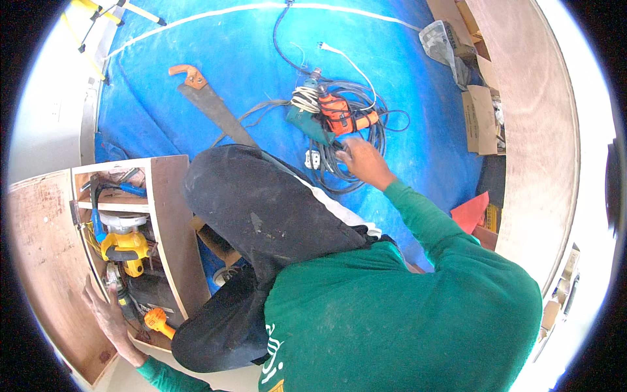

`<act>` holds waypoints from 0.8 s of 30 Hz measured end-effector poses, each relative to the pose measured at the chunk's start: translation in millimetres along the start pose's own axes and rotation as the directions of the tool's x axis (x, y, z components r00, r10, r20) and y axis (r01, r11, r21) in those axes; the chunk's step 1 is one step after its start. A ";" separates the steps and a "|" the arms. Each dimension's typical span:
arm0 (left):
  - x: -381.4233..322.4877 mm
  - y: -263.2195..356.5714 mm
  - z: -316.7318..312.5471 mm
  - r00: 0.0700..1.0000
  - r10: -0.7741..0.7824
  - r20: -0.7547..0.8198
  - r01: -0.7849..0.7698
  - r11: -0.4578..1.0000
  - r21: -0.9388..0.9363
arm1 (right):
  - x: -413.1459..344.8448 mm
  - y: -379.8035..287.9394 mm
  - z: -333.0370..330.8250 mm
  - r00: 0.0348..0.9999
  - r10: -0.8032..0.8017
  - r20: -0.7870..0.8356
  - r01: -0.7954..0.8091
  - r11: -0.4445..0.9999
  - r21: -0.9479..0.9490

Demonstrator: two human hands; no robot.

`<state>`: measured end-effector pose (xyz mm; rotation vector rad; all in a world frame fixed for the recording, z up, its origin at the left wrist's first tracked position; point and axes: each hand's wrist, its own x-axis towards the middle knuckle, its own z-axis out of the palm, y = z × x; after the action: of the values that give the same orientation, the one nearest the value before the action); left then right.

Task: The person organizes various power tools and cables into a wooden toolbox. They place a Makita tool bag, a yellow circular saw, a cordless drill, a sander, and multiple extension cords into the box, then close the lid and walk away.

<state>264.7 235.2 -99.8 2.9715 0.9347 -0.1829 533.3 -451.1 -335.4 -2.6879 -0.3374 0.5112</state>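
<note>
My right hand [361, 160] is at a coiled black cable [379, 142], close to a green power drill [308, 122] wrapped in white cord and an orange power drill [338, 112]; whether its fingers grip the cable or a drill is unclear. At the lower left my left hand [105, 311] lies with spread fingers by the open door [46, 235] of a wooden cabinet [171, 220]. In the cabinet are a hammer [97, 196] with a blue handle, a yellow power tool [125, 247], an angle grinder [117, 284] and an orange tool [159, 321].
A handsaw [210, 105] with a wooden handle lies on the blue floor sheet [235, 39]. A white socket [312, 159] sits beside the coil. Cardboard boxes [477, 120] and a long wooden panel [539, 122] stand at the right. Yellow metal legs [142, 12] stand at the upper left.
</note>
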 end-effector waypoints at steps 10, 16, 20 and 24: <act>-33.9 144.5 -13.5 0.949 0.270 0.165 -0.222 0.939 -0.261 | 120.7 -12.1 87.8 0.993 0.102 0.058 -0.090 0.979 -0.182; -54.5 122.4 -24.2 0.966 0.245 -0.085 -0.260 0.922 -0.287 | 126.0 -10.7 -17.4 0.989 -0.074 0.127 0.052 0.984 0.168; -54.8 118.1 -29.4 0.981 0.177 -0.082 -0.195 0.867 -0.459 | 83.3 -51.9 -102.9 0.968 -0.037 0.249 -0.156 0.690 0.707; -54.1 131.7 -45.5 0.960 0.255 -0.112 -0.278 0.897 -0.343 | 49.0 -108.9 -173.4 0.993 -0.119 0.011 0.071 0.656 0.751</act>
<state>300.7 98.9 -50.2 2.7339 0.4862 0.0825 628.6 -394.5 -156.4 -1.8283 -0.2108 0.5468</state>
